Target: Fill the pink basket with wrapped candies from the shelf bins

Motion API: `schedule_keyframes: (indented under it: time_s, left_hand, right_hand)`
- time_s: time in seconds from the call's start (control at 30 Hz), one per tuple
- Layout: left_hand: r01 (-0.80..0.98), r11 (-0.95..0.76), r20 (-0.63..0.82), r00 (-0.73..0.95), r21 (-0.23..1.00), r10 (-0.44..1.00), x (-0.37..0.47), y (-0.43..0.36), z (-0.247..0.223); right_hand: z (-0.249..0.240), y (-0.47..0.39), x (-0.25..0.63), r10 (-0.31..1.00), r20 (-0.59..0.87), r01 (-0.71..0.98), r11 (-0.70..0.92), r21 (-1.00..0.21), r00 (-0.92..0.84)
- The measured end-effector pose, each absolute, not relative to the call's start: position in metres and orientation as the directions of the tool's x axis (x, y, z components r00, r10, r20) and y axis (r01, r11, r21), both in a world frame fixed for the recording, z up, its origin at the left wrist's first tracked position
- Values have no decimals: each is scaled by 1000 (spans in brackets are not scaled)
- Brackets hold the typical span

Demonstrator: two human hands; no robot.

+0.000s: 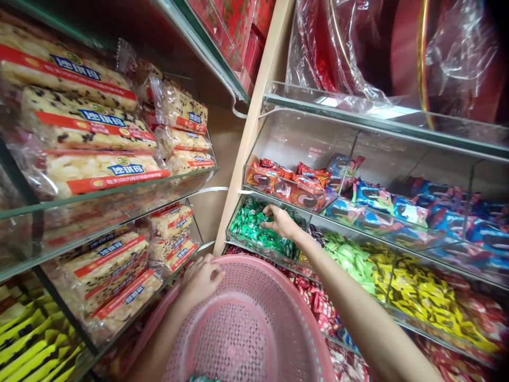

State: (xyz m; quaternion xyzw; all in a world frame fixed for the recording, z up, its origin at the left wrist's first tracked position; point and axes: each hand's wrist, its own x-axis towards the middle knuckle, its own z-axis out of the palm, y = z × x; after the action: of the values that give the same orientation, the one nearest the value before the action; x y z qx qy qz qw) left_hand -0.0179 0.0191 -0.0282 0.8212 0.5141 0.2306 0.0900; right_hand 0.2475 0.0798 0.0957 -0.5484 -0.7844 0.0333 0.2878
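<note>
A large pink perforated basket [274, 276] fills the lower middle, with a few green wrapped pieces [203, 379] at its bottom edge. My left hand [202, 278] grips the basket's far-left rim, its fingers curled over the edge. Above the bin of green wrapped candies [254, 223] is my right hand [278, 220], fingers bent and apart, with nothing visible between them. Its fingertips are over the green candies; whether they touch them is unclear.
Packaged pastries [107, 127] stack on glass shelves at left. Light-green [350, 257] and yellow candies [425, 292] lie in bins to the right. A glass shelf edge [358, 119] runs above, and a wooden post [246, 143] stands between the shelf units.
</note>
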Motion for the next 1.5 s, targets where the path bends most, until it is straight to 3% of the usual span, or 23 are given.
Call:
schedule_keyframes:
  time_s: [0.3, 1.1, 1.37, 1.5]
  left_hand:
    - [800, -442, 268, 358, 406, 894, -19, 17, -27]
    - [801, -446, 276, 360, 399, 892, -18, 16, -26]
    - [798, -444, 268, 360, 407, 894, -19, 16, -25]
    - [798, -429, 249, 352, 423, 902, -18, 16, -25]
  right_hand:
    - [72, 75, 236, 864, 352, 909, 409, -74, -360]
    - [66, 65, 225, 879, 370, 923, 365, -119, -300]
    - [64, 53, 221, 882, 376, 944, 326, -51, -284]
    - [62, 57, 223, 863, 411, 923, 368, -110, -295]
